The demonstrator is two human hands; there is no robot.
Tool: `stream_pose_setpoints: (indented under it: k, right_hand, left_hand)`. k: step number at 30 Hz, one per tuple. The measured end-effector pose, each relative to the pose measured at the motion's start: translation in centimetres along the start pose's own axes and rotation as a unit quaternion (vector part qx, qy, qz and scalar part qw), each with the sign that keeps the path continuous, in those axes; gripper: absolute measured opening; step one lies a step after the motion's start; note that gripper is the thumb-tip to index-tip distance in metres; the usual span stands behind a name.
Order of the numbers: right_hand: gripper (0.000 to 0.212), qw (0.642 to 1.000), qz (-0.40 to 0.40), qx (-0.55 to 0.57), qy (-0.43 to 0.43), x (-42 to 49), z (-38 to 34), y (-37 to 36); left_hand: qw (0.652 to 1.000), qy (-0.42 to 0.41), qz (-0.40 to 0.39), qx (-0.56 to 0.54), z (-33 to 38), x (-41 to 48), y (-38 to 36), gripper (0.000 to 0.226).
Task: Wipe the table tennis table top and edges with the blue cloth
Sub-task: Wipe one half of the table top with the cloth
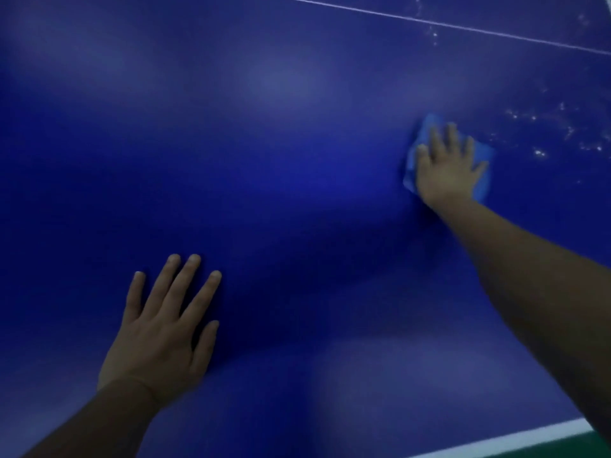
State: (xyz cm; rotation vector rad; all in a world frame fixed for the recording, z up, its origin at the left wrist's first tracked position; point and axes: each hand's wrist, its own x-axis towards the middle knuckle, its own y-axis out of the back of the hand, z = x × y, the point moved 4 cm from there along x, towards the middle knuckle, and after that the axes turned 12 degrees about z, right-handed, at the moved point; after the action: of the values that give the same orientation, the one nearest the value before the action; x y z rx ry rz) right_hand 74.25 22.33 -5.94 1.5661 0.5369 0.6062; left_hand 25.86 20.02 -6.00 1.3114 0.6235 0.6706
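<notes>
Cloth [483, 157] under the spread right hand [446, 170]: press flat, sweep toward the specks [539, 153] beside it; left hand [158, 328] splayed, bracing on counter [281, 143].

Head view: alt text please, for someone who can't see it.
The right hand presses a blue cloth flat on the blue table top, beside white specks. The left hand rests flat, nearer the camera.

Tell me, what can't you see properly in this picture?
1. Most of the cloth: the right hand lies flat over it; only its edges show in the head view.
2. The table: the frame cuts it off, so just one bit of edge line shows, bottom right.
3. The white specks: too small and blurred to tell if they are dust or drops.
4. Under the left hand: hidden by the palm.
</notes>
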Motion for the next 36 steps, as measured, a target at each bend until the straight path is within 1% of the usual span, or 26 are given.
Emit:
stream_pose_setpoints:
  k: [1, 2, 3, 5, 7, 8, 9, 10, 11, 13, 14, 15, 16, 17, 19, 21, 23, 24, 25, 27, 29, 30, 31, 32, 34, 36]
  right_hand:
    - [0.058, 0.997, -0.001, 0.017, -0.072, 1.0, 0.6, 0.2]
    - [0.059, 0.995, 0.0, 0.021, -0.092, 0.9, -0.3, 0.2]
    - [0.059, 0.998, 0.007, 0.018, -0.06, 0.0, -2.4, 0.0]
    - [0.058, 0.992, 0.023, 0.031, 0.121, -4.5, -8.6, -0.9]
    - [0.057, 0.931, 0.018, 0.052, 0.36, -10.2, -13.1, -1.5]
    - [0.056, 0.9, 0.011, 0.059, 0.432, -11.1, -13.7, -1.4]
    - [0.056, 0.887, 0.001, 0.054, 0.46, -9.7, -13.4, -1.2]
    - [0.057, 0.898, 0.015, 0.036, 0.438, -7.0, -12.3, -1.2]
    - [0.057, 0.928, 0.021, 0.006, 0.372, -3.6, -10.5, -1.2]
    - [0.057, 0.989, 0.013, -0.014, 0.148, 2.8, -5.4, -0.7]
    - [0.058, 0.999, 0.01, 0.007, 0.032, 4.7, -3.3, -0.3]
    - [0.059, 0.999, 0.013, 0.025, -0.044, 5.1, -2.4, 0.0]
    - [0.06, 0.997, 0.018, 0.028, -0.068, 4.5, -2.9, 0.0]
    - [0.059, 0.999, 0.019, 0.021, -0.042, 3.2, -4.6, -0.2]
    - [0.059, 0.992, 0.02, 0.024, 0.118, -1.3, -9.8, -0.6]
    - [0.059, 0.946, 0.013, 0.033, 0.322, -6.3, -13.8, -1.4]
    - [0.057, 0.908, -0.004, 0.043, 0.418, -5.9, -13.3, -1.5]
    - [0.057, 0.918, 0.006, 0.027, 0.396, -3.2, -11.4, -1.3]
    - [0.056, 0.944, 0.016, 0.0, 0.33, 0.2, -8.6, -1.2]
    - [0.056, 0.994, 0.002, -0.012, 0.111, 6.4, -1.4, -0.6]
    - [0.058, 0.998, -0.01, 0.011, -0.057, 8.2, 2.7, 0.2]
    - [0.058, 0.996, -0.001, 0.012, -0.085, 7.6, 2.3, 0.2]
    - [0.058, 0.997, 0.011, 0.009, -0.075, 6.5, 0.4, -0.1]
    - [0.058, 0.999, 0.019, 0.011, -0.025, 5.1, -2.4, -0.6]
    - [0.058, 0.99, 0.028, 0.028, 0.138, 1.6, -9.3, -1.4]
    - [0.06, 0.949, -0.002, 0.054, 0.31, -1.9, -14.2, -2.3]
  left_hand:
    - [1.0, -0.002, 0.001, 0.004, -0.1, -0.1, -0.1, 0.064]
    - [1.0, -0.005, -0.002, 0.008, -0.1, -0.1, -0.1, 0.064]
    - [1.0, -0.005, -0.005, 0.009, -0.1, -0.1, -0.1, 0.065]
    - [1.0, 0.0, -0.006, 0.009, 0.0, -0.1, 0.0, 0.065]
    - [1.0, 0.006, -0.007, 0.013, 0.1, -0.1, 0.0, 0.066]
    - [1.0, 0.007, -0.008, 0.014, 0.1, 0.0, 0.1, 0.066]
    - [1.0, 0.006, -0.008, 0.014, 0.0, 0.0, 0.1, 0.066]
    - [1.0, 0.005, -0.006, 0.014, -0.1, 0.0, 0.1, 0.066]
    - [1.0, 0.004, -0.004, 0.014, -0.2, 0.0, 0.2, 0.066]
    - [1.0, 0.001, -0.004, 0.01, -0.2, -0.1, 0.0, 0.065]
    - [1.0, 0.002, -0.004, 0.006, -0.1, -0.1, 0.0, 0.065]
    - [1.0, 0.003, -0.005, 0.004, -0.1, -0.1, 0.1, 0.065]
    - [1.0, 0.004, -0.008, 0.003, -0.1, 0.0, 0.1, 0.066]
    - [1.0, 0.005, -0.012, 0.003, 0.0, 0.1, 0.2, 0.066]
    - [1.0, 0.012, -0.019, 0.003, 0.2, 0.3, 0.5, 0.069]
    - [0.999, 0.03, -0.025, -0.006, 0.4, 0.4, 0.9, 0.071]
    - [0.999, 0.029, -0.027, -0.022, 0.4, 0.6, 1.3, 0.072]
    - [0.999, 0.023, -0.026, -0.034, 0.3, 0.9, 1.6, 0.072]
    - [0.999, 0.018, -0.019, -0.045, 0.1, 1.2, 2.0, 0.069]
    - [0.998, 0.027, 0.008, -0.059, -0.4, 2.9, 2.5, 0.063]
    - [0.994, 0.066, 0.039, -0.073, -0.6, 6.6, 2.9, 0.065]
    - [0.991, 0.094, 0.055, -0.082, -0.4, 9.1, 3.0, 0.066]
    - [0.986, 0.121, 0.071, -0.093, -0.1, 11.9, 3.0, 0.066]
    - [0.982, 0.142, 0.079, -0.1, 0.3, 14.7, 2.9, 0.065]
    - [0.978, 0.17, 0.073, -0.097, 1.4, 19.8, 2.2, 0.066]
    - [0.978, 0.189, 0.057, -0.072, 2.5, 23.1, 1.2, 0.069]
